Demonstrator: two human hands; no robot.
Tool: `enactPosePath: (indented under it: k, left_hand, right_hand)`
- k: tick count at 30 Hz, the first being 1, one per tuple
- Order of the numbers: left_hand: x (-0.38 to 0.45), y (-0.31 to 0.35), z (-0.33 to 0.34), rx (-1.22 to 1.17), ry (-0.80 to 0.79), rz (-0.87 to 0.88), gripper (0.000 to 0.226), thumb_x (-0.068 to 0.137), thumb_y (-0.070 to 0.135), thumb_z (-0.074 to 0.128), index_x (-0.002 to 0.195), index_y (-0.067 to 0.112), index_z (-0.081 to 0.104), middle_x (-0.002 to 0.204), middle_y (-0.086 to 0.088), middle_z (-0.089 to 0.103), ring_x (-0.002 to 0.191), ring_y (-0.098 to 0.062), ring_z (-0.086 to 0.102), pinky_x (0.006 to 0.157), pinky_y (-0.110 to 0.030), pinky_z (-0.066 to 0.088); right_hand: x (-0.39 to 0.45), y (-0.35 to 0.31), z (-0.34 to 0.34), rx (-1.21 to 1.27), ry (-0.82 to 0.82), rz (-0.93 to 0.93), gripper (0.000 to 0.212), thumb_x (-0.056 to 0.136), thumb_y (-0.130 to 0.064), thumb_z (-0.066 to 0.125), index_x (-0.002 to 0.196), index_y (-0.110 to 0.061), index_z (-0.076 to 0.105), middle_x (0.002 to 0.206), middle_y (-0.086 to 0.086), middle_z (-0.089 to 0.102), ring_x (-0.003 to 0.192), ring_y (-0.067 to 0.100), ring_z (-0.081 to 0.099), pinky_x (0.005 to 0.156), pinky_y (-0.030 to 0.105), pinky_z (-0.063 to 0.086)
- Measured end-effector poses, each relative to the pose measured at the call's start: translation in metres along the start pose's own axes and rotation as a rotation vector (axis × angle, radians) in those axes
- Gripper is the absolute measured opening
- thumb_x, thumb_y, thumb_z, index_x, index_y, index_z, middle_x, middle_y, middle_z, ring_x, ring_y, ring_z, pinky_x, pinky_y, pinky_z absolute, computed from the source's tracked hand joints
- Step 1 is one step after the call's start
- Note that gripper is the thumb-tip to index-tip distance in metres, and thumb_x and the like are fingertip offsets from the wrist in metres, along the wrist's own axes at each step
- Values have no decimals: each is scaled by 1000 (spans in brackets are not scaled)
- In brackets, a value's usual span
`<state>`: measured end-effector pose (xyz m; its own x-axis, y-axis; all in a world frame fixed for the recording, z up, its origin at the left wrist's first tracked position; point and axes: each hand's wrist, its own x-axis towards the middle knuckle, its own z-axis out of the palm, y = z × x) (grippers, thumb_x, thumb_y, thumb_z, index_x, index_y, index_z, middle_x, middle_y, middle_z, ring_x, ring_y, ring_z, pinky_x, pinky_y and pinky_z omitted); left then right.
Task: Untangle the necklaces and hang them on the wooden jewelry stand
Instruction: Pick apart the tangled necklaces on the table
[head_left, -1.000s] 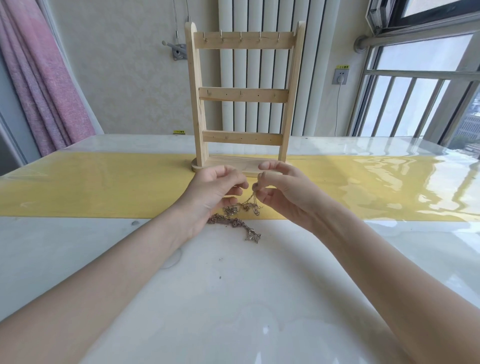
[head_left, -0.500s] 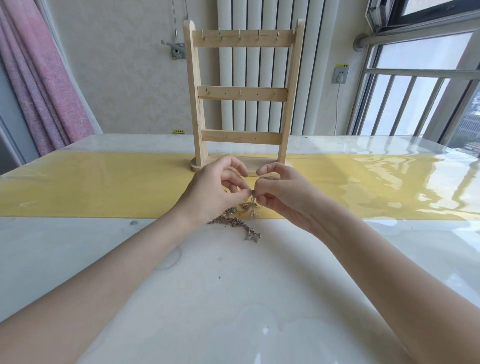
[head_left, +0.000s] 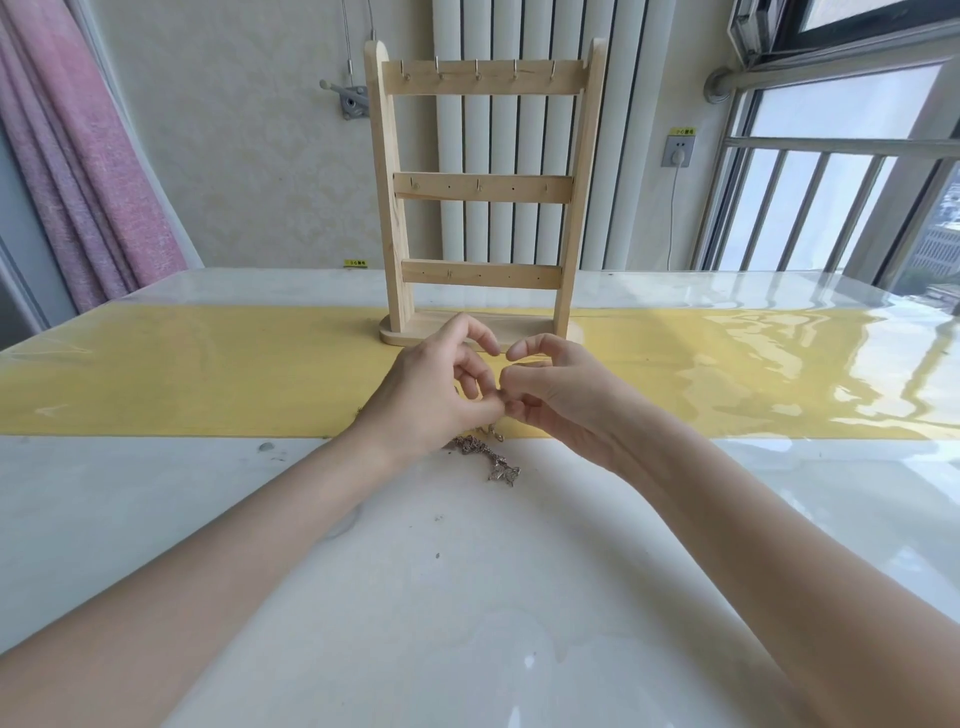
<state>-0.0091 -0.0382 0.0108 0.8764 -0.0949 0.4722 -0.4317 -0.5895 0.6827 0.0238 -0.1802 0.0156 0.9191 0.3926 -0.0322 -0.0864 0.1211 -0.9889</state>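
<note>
**Two hands work at a tangled chain**

The left hand and right hand meet fingertip to fingertip, both with curled fingers pinching the necklaces. The rest of the tangle lies on the table just below them. Behind the hands stands the wooden stand, upright on the yellow strip.

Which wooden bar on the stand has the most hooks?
The top bar of the wooden stand: five metal hooks hang in a row there, while the middle and bottom bars show fewer.
</note>
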Motion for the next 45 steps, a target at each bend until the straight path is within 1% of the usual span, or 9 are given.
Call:
enactPosePath:
  k: [6, 9, 12, 16, 21, 25, 28, 36, 45]
  left_hand:
    - [0, -2, 2, 31, -9, 7, 32, 70, 9, 69, 78, 31, 47, 59, 13, 52, 56, -4, 41, 58, -20, 38]
    - [3, -2, -3, -30, -4, -8, 13, 68, 24, 66, 69, 35, 59, 55, 18, 53, 57, -3, 43, 57, -18, 40]
    - [3, -4, -6, 3, -23, 32, 22, 74, 17, 77, 71, 36, 65, 59, 13, 51, 59, -3, 45, 58, -15, 39]
    - [2, -3, -5, 53, 8, 43, 14, 75, 16, 77, 71, 27, 69, 59, 10, 44, 55, -5, 39, 54, -15, 32]
    - [1, -2, -2, 56, 2, 14, 26, 71, 13, 76, 61, 31, 59, 58, 9, 44, 54, -5, 38, 55, -18, 33]
    - [3, -3, -3, -85, -42, -63, 11, 66, 22, 71, 63, 25, 61, 59, 10, 56, 55, -5, 47, 57, -19, 40]
    - [6, -5, -7, -279, -6, -176, 20, 81, 9, 69, 66, 18, 60, 54, 16, 55, 50, -2, 45, 52, -17, 40]
    - [7, -4, -14, -251, -110, -203, 20, 85, 6, 65, 68, 17, 60, 56, 14, 56, 51, -3, 45, 51, -13, 41]
    - [6, -5, -14, -224, -181, -194, 16, 85, 11, 66, 71, 17, 61, 57, 16, 59, 50, 2, 47, 50, -12, 39]
  right_hand:
    - [0, 1, 3, -37, -12, -26, 28, 83, 15, 52, 95, -9, 44, 48, -4, 50, 58, 17, 45, 71, 30, 43]
    - [-1, -3, 2, 16, -16, -9, 28, 83, 17, 49, 93, -9, 43, 62, 5, 49, 59, 18, 42, 62, 26, 42]
    - [-1, -6, -2, 78, -2, 23, 29, 83, 17, 47, 90, -10, 42, 59, 6, 51, 55, 18, 40, 48, 20, 40]
    - [0, -5, -5, 99, 8, 42, 29, 82, 18, 45, 89, -10, 43, 59, 5, 46, 52, 18, 39, 48, 21, 39]
    - [0, -3, -1, 38, -27, 2, 28, 84, 16, 47, 95, -9, 43, 59, 4, 46, 53, 15, 43, 52, 21, 39]
    - [1, -4, -3, 63, -68, -7, 30, 83, 18, 47, 96, -9, 43, 60, 5, 45, 57, 16, 42, 54, 22, 39]
    - [2, -7, -7, 81, -92, -63, 32, 82, 17, 56, 98, -9, 46, 67, 3, 50, 70, 19, 48, 58, 22, 41]
    - [2, -7, -8, -150, -58, -161, 39, 76, 17, 65, 98, -14, 52, 89, 6, 51, 76, 22, 53, 79, 35, 41]
    - [1, -6, -9, -256, -61, -161, 39, 77, 16, 64, 97, -15, 51, 90, 6, 49, 72, 20, 51, 73, 33, 43]
